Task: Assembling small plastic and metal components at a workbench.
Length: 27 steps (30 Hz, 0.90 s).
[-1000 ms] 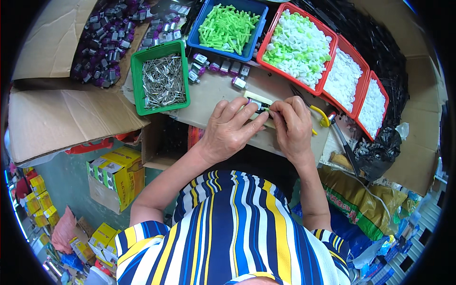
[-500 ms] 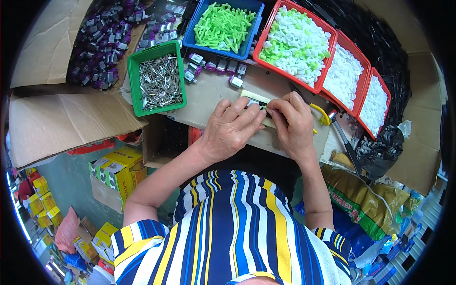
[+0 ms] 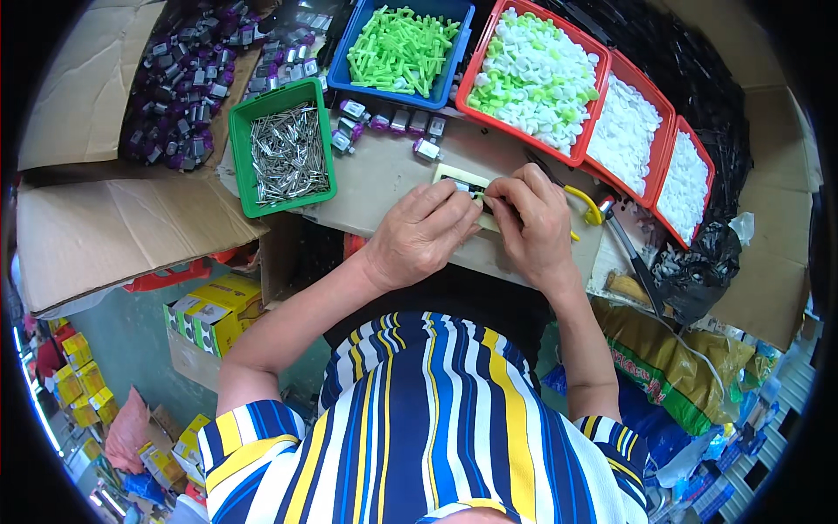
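Observation:
My left hand (image 3: 425,229) and my right hand (image 3: 534,220) meet over a pale yellow block (image 3: 443,170) with a dark slot, lying on the work board. The left fingers are closed on a small silver-grey part (image 3: 460,185) at the slot, mostly hidden beneath them. Thumb and forefinger of my right hand are pinched together beside the left fingertips. A speck of light green shows there, too small to name. Yellow-handled pliers (image 3: 587,208) lie just right of my right hand, partly hidden by it.
Beyond my hands stand a green bin of metal pins (image 3: 327,166), a blue bin of green plastic pieces (image 3: 339,74) and red bins of white pieces (image 3: 595,131). Small purple-ended motors (image 3: 427,149) lie behind the block. At right are a black-handled tool (image 3: 637,258) and a black bag (image 3: 703,271).
The whole view has shifted slightly left. Both hands stay together over the block, with only small finger movements.

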Tool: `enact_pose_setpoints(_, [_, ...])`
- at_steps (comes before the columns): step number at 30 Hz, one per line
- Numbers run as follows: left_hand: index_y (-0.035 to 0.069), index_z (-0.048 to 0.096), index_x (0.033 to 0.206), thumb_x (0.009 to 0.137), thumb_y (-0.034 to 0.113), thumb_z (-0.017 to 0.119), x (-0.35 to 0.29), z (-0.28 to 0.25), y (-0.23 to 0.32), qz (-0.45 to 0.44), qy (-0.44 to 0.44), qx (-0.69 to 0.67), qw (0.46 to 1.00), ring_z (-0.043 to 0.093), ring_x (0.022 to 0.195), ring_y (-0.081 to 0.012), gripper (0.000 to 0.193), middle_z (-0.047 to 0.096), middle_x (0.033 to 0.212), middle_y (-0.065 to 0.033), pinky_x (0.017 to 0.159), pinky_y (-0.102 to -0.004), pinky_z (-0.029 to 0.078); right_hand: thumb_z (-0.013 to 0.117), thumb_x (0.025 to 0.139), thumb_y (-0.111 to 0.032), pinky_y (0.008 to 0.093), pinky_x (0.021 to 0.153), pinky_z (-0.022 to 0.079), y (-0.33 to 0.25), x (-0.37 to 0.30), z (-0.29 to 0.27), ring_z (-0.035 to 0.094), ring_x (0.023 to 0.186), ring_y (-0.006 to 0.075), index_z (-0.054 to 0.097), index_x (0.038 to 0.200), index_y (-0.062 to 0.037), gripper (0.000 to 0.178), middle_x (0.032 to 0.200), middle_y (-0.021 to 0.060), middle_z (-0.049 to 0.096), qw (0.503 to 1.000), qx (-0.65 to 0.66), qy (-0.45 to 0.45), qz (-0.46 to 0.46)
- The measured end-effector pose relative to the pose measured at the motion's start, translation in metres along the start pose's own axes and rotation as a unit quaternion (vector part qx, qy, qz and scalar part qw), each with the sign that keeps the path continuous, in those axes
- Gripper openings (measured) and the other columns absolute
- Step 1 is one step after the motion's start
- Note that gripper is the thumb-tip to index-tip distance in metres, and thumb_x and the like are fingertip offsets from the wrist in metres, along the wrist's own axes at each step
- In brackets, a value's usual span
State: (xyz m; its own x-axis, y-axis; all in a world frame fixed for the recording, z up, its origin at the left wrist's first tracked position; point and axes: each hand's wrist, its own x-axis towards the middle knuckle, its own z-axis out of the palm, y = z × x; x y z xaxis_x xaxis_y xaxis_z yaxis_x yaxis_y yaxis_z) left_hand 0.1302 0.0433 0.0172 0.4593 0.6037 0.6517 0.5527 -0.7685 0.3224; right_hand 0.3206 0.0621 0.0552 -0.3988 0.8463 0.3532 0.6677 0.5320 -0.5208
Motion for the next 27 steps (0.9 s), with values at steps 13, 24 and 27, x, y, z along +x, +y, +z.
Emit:
enact_pose_setpoints(13, [-0.001,0.070,0.105,0.072,0.008,0.080,-0.003,0.001,0.001,0.021,0.018,0.044,0.999,0.063,0.095,-0.0287,0.036,0.063,0.103,-0.0120,0.077,-0.0376,0.052,0.072,0.076,-0.003,0.0372,0.064,0.040,-0.005,0.002,-0.002,0.058,0.072,0.0247,0.064,0.088,-0.0048,0.014,0.080,0.0066,0.054,0.997,-0.064,0.003,-0.038])
enact_pose_setpoints(24, [-0.002,0.071,0.101,0.071,0.003,0.080,-0.003,0.001,-0.003,0.007,0.040,-0.007,0.999,0.064,0.096,-0.0291,0.031,0.065,0.103,-0.0119,0.079,-0.0392,0.054,0.071,0.078,-0.001,0.0375,0.064,0.043,0.000,0.002,-0.002,0.058,0.073,0.0274,0.063,0.087,-0.0028,0.012,0.079,0.0086,0.055,0.999,0.034,0.012,-0.004])
enact_pose_setpoints(27, [-0.002,0.071,0.101,0.072,0.001,0.079,-0.009,0.001,-0.005,0.017,0.048,-0.016,0.999,0.065,0.096,-0.0291,0.030,0.067,0.103,-0.0114,0.080,-0.0395,0.055,0.070,0.078,-0.001,0.0379,0.065,0.044,0.001,0.002,-0.001,0.059,0.074,0.0284,0.063,0.087,-0.0018,0.012,0.079,0.0095,0.056,0.998,0.067,0.002,0.003])
